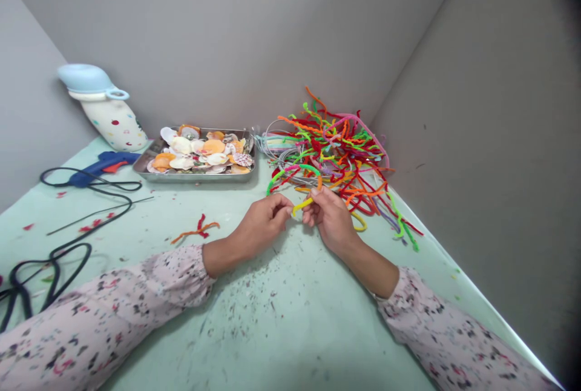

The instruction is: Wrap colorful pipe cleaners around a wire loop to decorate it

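Note:
A pipe cleaner (303, 204) in bands of green, pink, orange and yellow curves in an arc above the table. My right hand (333, 221) is closed, with the pipe cleaner pinched between thumb and fingers near its orange and yellow part. At the bent yellow end, the fingertips of my left hand (261, 224) are pressed together; they appear to grip the tip, though the exact contact is hidden. Just behind both hands lies a tangled heap of coloured pipe cleaners (336, 143). An orange and red twisted piece (196, 230) rests left of my left hand.
A metal tray (200, 178) of seashells (213, 147) stands against the back wall. To its left are a blue glue gun (97, 168), its looping dark cord (68, 252) and a white bottle with a blue lid (113, 118). Small scraps dot the pale green table (290, 330).

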### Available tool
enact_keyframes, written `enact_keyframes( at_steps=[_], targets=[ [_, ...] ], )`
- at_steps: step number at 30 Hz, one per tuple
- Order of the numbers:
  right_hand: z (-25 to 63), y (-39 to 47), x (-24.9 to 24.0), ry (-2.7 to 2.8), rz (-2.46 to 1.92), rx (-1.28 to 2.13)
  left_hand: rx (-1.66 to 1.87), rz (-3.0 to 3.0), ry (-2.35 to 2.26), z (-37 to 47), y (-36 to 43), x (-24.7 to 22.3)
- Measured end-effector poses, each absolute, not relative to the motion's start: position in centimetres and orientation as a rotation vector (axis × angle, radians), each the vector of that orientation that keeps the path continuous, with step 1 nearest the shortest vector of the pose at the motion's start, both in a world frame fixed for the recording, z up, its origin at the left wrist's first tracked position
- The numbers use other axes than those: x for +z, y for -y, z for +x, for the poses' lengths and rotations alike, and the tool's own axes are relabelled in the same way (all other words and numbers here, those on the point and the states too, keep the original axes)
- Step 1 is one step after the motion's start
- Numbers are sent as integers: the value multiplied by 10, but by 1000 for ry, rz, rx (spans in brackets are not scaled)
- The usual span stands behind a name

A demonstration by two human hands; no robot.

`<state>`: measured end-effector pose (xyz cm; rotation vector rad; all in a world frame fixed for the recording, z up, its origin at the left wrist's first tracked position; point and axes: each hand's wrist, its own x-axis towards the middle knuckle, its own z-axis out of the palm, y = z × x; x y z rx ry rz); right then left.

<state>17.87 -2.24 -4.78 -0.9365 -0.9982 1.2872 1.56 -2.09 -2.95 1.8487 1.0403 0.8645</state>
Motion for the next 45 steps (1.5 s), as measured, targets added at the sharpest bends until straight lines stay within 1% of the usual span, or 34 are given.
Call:
enact_keyframes(
  at_steps=[17,26,35,45],
  targets=[
    [180,22,-51,1045,-932,1269,844,1964,-1088,15,19,-37],
    [180,24,-49,1040,-940,1273,861,2123,-1168,16,23,-31],
    [180,22,-48,1020,-952,1252,873,1968,-1065,15,20,-33],
    [179,23,-48,1024,-947,1264,890,2020,-1073,15,19,-36]
  ],
)
